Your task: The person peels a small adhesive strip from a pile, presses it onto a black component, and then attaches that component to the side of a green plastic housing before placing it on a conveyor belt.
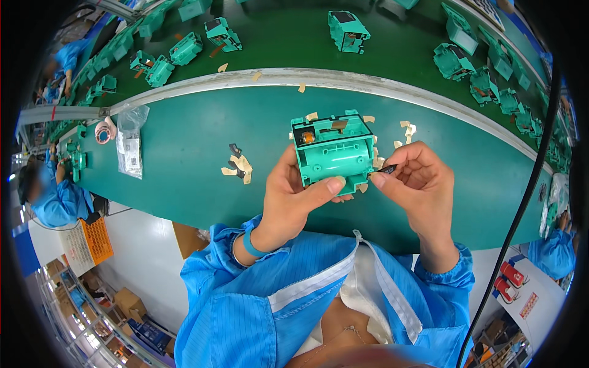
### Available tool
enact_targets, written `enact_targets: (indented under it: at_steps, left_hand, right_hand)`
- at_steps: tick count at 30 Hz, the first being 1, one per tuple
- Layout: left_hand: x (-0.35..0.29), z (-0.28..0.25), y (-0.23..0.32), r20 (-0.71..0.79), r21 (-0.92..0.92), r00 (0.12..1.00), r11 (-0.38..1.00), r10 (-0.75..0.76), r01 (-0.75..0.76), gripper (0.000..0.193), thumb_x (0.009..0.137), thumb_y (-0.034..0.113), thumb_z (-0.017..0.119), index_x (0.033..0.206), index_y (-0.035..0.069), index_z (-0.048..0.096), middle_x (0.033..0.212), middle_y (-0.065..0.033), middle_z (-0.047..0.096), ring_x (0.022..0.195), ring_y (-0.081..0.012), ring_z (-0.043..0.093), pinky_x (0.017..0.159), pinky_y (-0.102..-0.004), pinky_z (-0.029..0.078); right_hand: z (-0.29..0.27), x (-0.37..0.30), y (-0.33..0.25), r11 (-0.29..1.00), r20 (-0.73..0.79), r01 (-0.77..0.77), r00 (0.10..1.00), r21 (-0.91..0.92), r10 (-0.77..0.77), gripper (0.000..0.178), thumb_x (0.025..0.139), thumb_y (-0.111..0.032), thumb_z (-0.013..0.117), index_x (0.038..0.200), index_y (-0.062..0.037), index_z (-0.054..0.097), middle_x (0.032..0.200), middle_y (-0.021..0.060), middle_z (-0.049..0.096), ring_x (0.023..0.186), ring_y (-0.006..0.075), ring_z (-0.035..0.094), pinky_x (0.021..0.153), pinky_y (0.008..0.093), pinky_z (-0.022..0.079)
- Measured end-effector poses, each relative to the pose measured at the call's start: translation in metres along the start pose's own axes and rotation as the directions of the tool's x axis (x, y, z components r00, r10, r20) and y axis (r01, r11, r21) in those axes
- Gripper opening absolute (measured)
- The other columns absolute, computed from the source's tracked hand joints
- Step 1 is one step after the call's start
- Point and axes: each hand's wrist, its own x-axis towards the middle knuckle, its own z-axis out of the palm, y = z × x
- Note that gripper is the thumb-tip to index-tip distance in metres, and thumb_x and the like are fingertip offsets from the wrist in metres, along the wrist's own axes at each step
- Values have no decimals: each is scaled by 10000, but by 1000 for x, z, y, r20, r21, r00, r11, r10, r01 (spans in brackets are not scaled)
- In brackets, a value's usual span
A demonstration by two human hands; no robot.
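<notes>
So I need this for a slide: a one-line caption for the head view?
Left hand holds a green plastic housing over the green bench; right hand pinches a small dark part beside it.

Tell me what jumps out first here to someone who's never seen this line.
Dead centre, the left hand grips a teal plastic housing above the green bench, while the right hand pinches a small dark part at its right edge. Tan backing scraps lie on the bench left of the hands. Behind, many matching teal housings sit on the conveyor belt.
</notes>
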Motion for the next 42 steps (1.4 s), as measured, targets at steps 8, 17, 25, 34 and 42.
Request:
enact_targets:
  at_steps: [8,17,25,34,42]
  left_hand:
    - [0,2,-2,0,48,999,997,53,-53,478,821,22,654,1218,-23,393,1109,-146,582,960,-223,629,754,-348,571]
    - [0,2,-5,10,40,998,997,69,-70,464,815,5,654,1204,-24,401,1108,-152,584,956,-218,630,749,-349,572]
    - [2,2,-8,-50,61,996,996,75,-72,450,821,-1,641,1206,-30,409,1092,-142,595,948,-213,633,744,-342,579]
    - [-1,3,-6,-55,43,996,996,77,-74,415,822,-2,637,1175,-40,423,1069,-151,599,929,-230,642,720,-352,590]
    - [-2,1,-5,-44,45,998,998,54,-52,433,818,-1,645,1185,-38,417,1079,-147,594,923,-211,638,728,-345,585]
  right_hand:
    - [3,-1,-3,990,-37,7,999,-140,-12,201,755,41,697,909,19,569,785,33,600,691,57,543,593,190,433]
    - [1,-1,-2,986,-54,20,998,-166,-30,200,757,43,692,912,29,566,800,40,597,694,61,538,602,196,443]
    - [-1,-9,-2,992,-17,97,995,-83,-99,213,755,80,683,920,20,563,828,37,584,713,71,543,631,204,440]
    - [3,-6,-4,993,-20,79,996,-90,-81,214,756,76,683,926,25,563,816,36,584,711,67,536,627,205,436]
    - [5,-5,-3,989,-17,65,998,-133,-68,208,754,70,686,916,22,564,802,31,584,688,59,530,600,194,430]
